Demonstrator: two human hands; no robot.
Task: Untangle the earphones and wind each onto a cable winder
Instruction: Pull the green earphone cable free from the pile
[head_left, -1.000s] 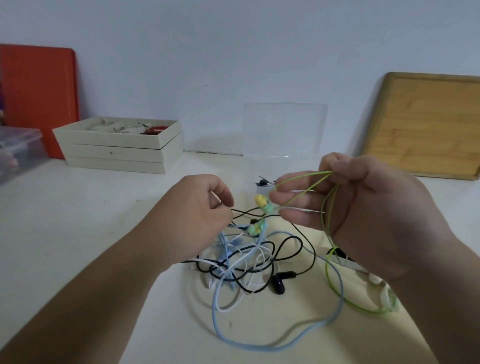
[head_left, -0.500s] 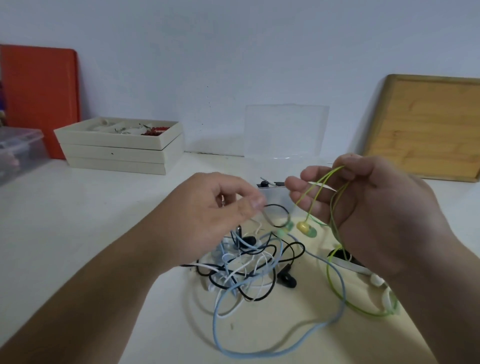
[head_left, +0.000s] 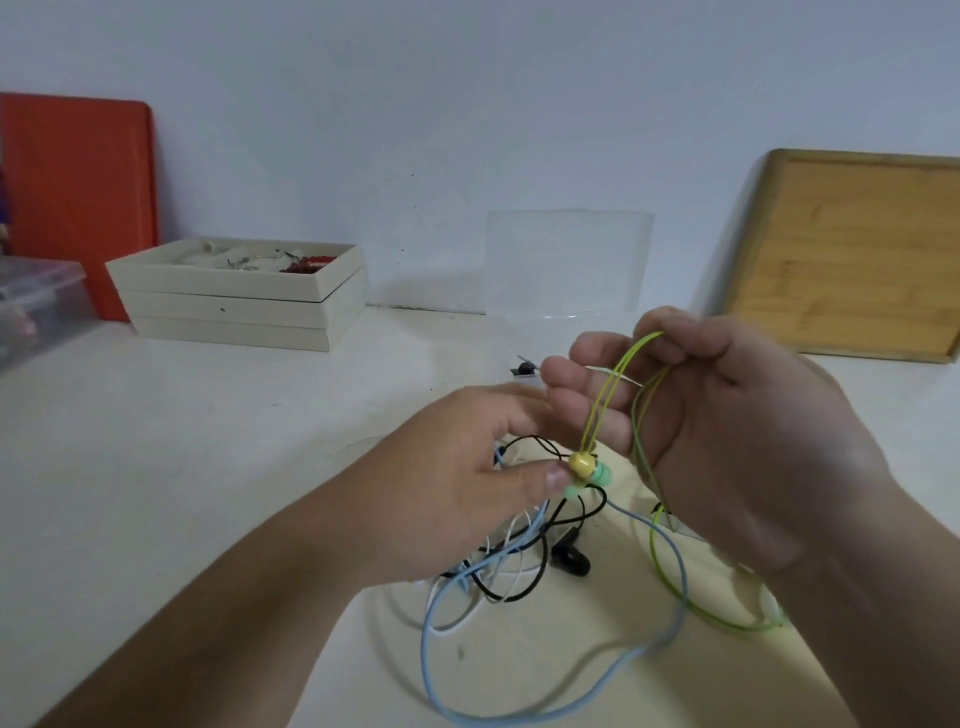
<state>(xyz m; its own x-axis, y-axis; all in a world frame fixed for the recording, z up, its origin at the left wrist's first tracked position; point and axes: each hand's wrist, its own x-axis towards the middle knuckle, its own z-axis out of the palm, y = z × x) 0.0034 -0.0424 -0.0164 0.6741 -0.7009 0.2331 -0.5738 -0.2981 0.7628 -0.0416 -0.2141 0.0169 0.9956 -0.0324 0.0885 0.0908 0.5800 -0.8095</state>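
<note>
Risk: if you pull the green earphone cable upward now, its yellow earbuds may catch the black cable and blue cable and tighten the tangle on the table. Your right hand grips the green loops, raised above the tangle. Your left hand touches the earbuds with its fingertips; whether it pinches them cannot be determined.

This is looking like a plain home or hobby work desk: a white table is standing against a bare wall, stacked cream trays are holding small trinkets, and a wooden board and an orange board are leaning behind.
</note>
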